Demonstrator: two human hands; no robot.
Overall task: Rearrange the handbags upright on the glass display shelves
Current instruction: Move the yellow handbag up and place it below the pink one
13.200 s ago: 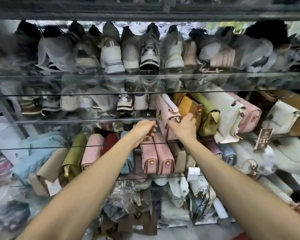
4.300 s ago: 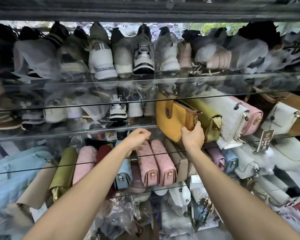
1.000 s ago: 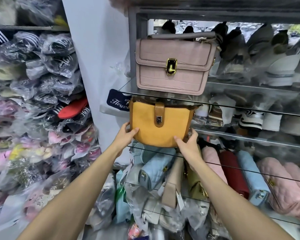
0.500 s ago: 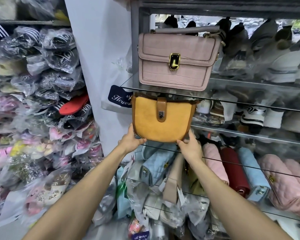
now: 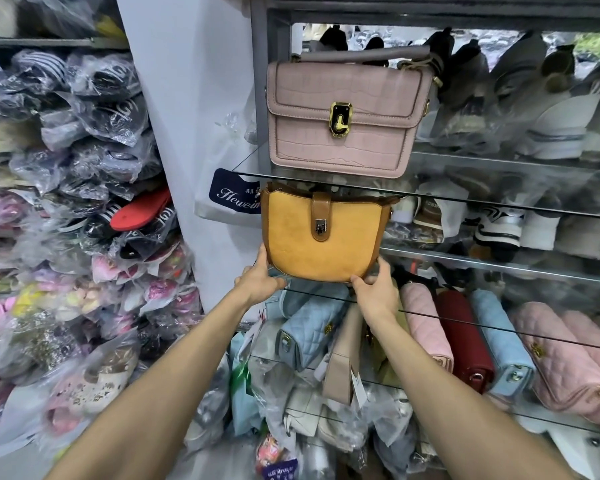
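Observation:
A mustard-yellow handbag (image 5: 321, 244) with a brown strap and metal clasp stands upright, face out, at the left end of the middle glass shelf (image 5: 499, 261). My left hand (image 5: 258, 278) grips its lower left corner and my right hand (image 5: 374, 289) grips its lower right edge. Directly above it, a pink crocodile-textured handbag (image 5: 343, 116) with a gold clasp stands upright on the upper glass shelf (image 5: 499, 166).
Below lie a light-blue quilted bag (image 5: 309, 330), plus pink, red and blue bags (image 5: 465, 344) on a lower glass shelf. Wrapped shoes (image 5: 541, 126) fill the shelves to the right. Bagged slippers (image 5: 77, 209) pile up left of a white pillar (image 5: 187, 98).
The yellow bag has risen slightly and settled under the upper shelf edge; both hands slid down to its bottom corners. Earlier the same bag was pulled from the row further right.

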